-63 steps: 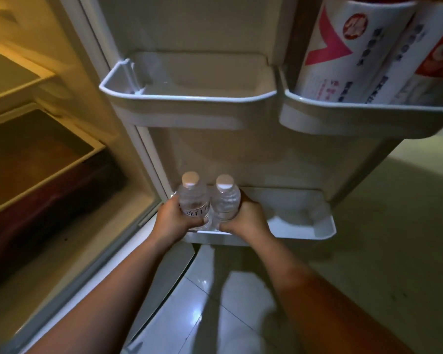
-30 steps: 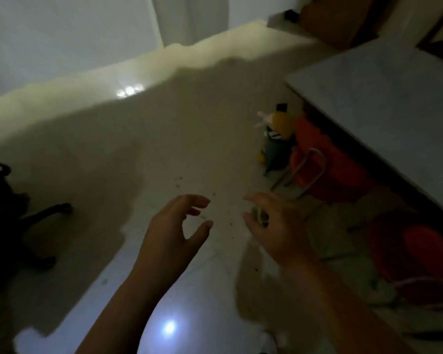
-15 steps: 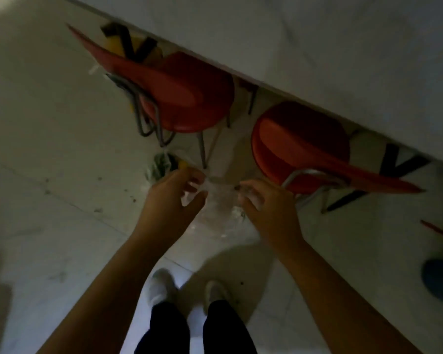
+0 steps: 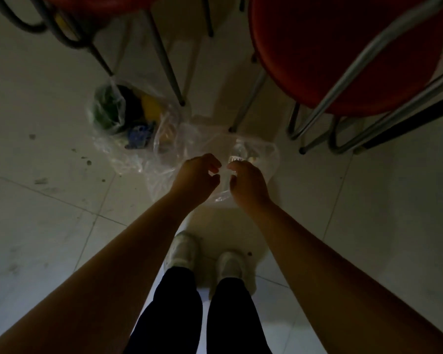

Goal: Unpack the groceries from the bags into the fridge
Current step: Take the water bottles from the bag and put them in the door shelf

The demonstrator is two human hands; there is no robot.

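Note:
A clear plastic bag (image 4: 205, 141) lies crumpled on the tiled floor in front of my feet. Inside it a clear water bottle (image 4: 237, 153) with a white label shows dimly. My left hand (image 4: 196, 176) and my right hand (image 4: 247, 183) hover close together over the bag's near side, fingers curled and apart, with thin plastic between them. The right fingertips are just short of the bottle. A second clear bag (image 4: 118, 113) to the left holds green, yellow and blue items. The fridge is out of view.
Two red chairs (image 4: 343, 54) with metal legs (image 4: 248, 98) stand right behind the bags, their legs close to the plastic. My white shoes (image 4: 182, 249) are on the floor below my hands. The light is dim and the tiles carry dark specks at the left.
I put two bottles in the fridge door shelf, let go and turned away to the floor. My empty hands have dropped to the clear bag beneath the red chairs, and the view has closed in.

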